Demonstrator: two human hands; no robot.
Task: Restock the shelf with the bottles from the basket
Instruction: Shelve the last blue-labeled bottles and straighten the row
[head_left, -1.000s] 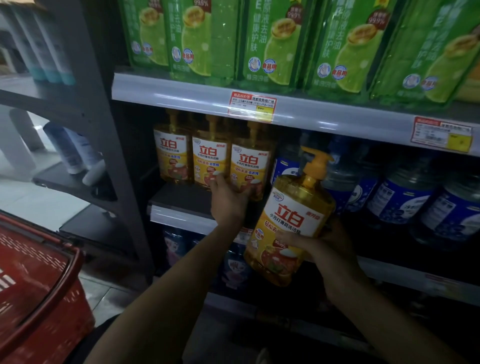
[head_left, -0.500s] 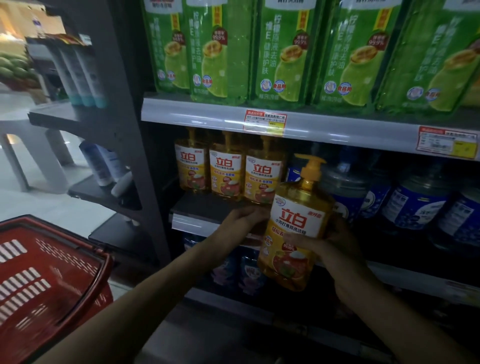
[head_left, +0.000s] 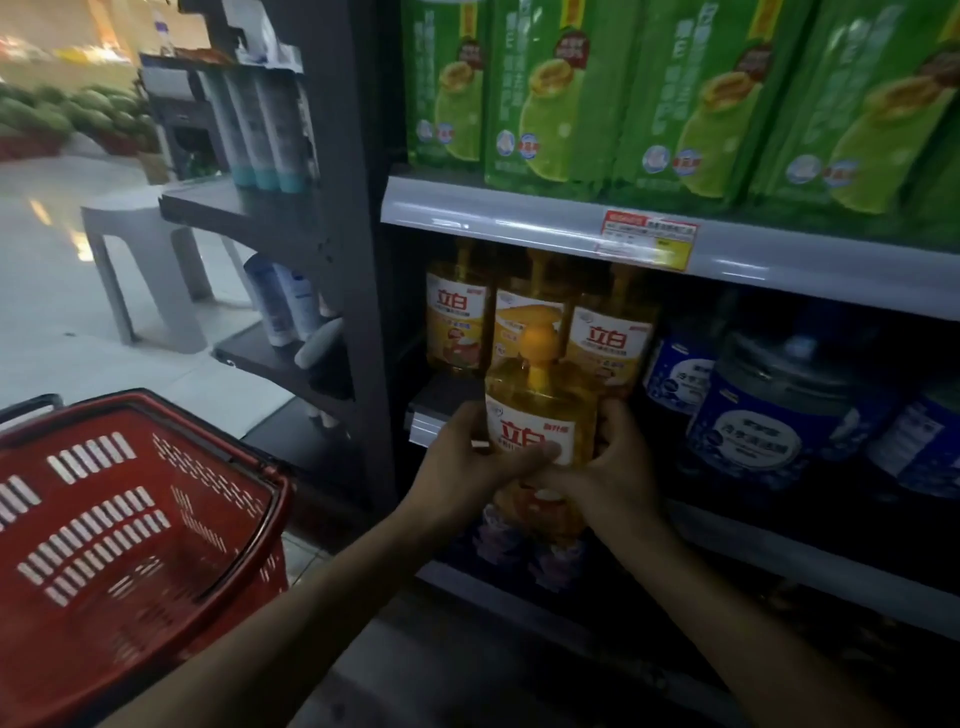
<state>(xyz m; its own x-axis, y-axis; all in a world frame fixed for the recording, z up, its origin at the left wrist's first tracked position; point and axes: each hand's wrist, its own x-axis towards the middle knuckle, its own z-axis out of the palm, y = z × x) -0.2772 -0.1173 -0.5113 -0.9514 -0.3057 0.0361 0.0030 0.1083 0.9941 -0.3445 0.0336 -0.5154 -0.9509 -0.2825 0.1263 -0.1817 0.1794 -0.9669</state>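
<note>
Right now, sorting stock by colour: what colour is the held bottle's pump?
The pump is orange-yellow, clearest in the head view.

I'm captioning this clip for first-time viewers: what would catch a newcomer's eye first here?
The yellow pump bottle at centre, gripped by the left hand and right hand in front of matching yellow bottles on the middle shelf. Next, the red basket at lower left and the bright green packs along the top shelf.
</note>
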